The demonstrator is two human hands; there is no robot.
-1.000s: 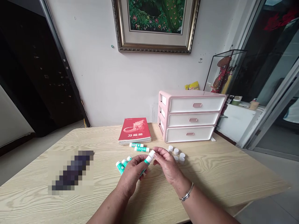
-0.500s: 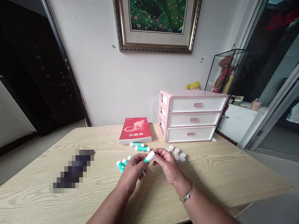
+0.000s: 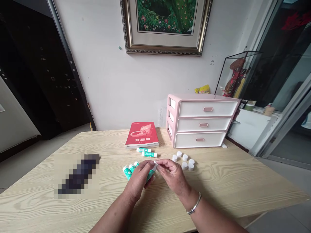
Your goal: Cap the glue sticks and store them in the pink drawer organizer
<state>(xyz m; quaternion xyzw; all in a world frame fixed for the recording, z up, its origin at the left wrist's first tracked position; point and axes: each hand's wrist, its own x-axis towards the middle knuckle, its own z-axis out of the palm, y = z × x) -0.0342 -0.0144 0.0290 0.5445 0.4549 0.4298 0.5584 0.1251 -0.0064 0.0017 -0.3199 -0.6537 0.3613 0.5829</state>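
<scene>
My left hand (image 3: pixel 141 176) is wrapped around a green-and-white glue stick (image 3: pixel 151 173), which tilts up to the right. The fingers of my right hand (image 3: pixel 171 173) pinch the white cap (image 3: pixel 155 165) at its upper end. Fingers partly hide the cap, so I cannot tell whether it sits fully on the stick. Just left of my left hand lie several more glue sticks (image 3: pixel 126 172), partly covered by it. Several loose white caps (image 3: pixel 185 157) stand to the right of my right hand. Two glue sticks (image 3: pixel 149 154) lie beyond my hands.
A red book (image 3: pixel 142 133) lies at the back of the wooden table (image 3: pixel 109 207). Right of it stands a pink-and-white drawer unit (image 3: pixel 204 124), with a yellow packet (image 3: pixel 202 89) behind its top. A dark blurred-out object (image 3: pixel 79 176) lies at the left.
My right fingers have closed further over the white end of the glue stick, so less of it shows. Both hands stay close together, and the view has shifted slightly.
</scene>
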